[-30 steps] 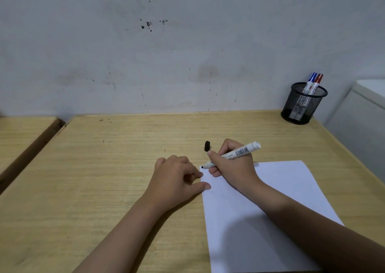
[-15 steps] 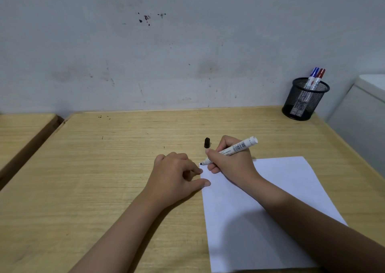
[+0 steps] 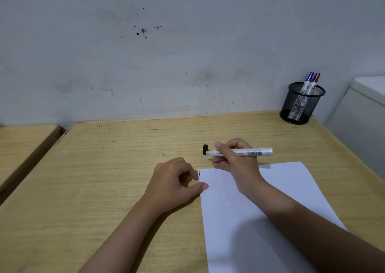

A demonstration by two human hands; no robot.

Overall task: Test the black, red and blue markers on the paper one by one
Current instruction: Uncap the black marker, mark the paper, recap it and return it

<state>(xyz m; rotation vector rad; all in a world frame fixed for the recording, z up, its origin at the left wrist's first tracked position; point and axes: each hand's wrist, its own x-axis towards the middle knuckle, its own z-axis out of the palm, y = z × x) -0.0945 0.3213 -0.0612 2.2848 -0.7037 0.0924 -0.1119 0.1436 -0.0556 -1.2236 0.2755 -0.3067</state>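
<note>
Your right hand (image 3: pixel 237 162) grips the uncapped black marker (image 3: pixel 241 152) while, at the desk's (image 3: pixel 104 168) far right corner, the mesh cup (image 3: pixel 300 106) holds the blue marker (image 3: pixel 308 81) and red marker (image 3: pixel 314 82).

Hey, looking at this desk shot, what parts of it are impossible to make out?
Head view only:
- Print on the black marker: too small, partly under the right hand.
- Paper: near edge cut off by the frame, right side under the forearm.
- Blue marker and red marker: barrels screened by the mesh cup.
</note>
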